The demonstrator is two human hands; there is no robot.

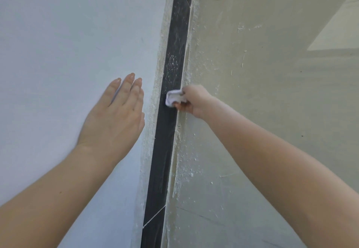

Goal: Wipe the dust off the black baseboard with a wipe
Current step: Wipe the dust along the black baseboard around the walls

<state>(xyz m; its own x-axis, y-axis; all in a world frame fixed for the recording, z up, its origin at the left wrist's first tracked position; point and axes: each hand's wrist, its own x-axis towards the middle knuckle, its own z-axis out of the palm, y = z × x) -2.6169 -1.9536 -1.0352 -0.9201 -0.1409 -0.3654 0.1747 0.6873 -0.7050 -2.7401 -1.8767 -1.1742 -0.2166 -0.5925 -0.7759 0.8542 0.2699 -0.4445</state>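
right hand [191, 100] gripping crumpled white wipe [174, 98] against dusty black baseboard [165, 144] mid-frame, left hand [114, 115] fingers straight, seemingly flat on white wall [58, 43] at left

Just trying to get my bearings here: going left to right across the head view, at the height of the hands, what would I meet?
white wall → left hand → black baseboard → wipe → right hand gripping it → dusty floor

Black baseboard [177, 43] lies open beyond the wipe [173, 98]; the left hand [114, 119] flanks it
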